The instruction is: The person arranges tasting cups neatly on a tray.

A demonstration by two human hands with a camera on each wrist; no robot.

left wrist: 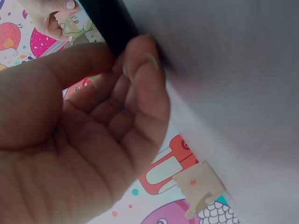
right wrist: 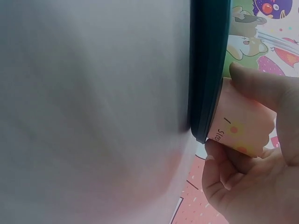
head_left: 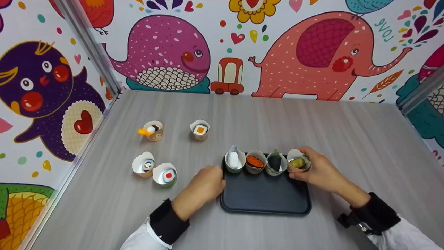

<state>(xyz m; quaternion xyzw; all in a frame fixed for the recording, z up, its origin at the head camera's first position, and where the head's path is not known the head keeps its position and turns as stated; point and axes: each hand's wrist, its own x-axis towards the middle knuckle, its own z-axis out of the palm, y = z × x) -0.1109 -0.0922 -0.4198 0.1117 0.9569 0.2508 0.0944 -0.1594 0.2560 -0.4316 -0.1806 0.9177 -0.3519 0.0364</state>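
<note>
My left hand (head_left: 207, 184) pinches the left edge of a black rectangular tray (head_left: 265, 198); the left wrist view shows thumb and fingertips at the dark tray rim (left wrist: 110, 23). My right hand (head_left: 322, 173) grips a pink paper cup (right wrist: 240, 121) at the tray's far right corner, fingers and thumb on either side. That cup holds a yellow-green piece (head_left: 297, 163). Along the tray's far side stand a cup with a white piece (head_left: 233, 159), a cup with an orange-red piece (head_left: 255, 161) and a cup with a dark piece (head_left: 275, 161).
Left of the tray, on the grey table (head_left: 114, 205), stand a cup with an orange-tipped piece (head_left: 154, 133), a cup with a yellow-centred roll (head_left: 200, 132), and two touching cups: the left cup (head_left: 140, 163) and the right cup (head_left: 164, 175). Cartoon-printed walls (head_left: 232, 38) border the table.
</note>
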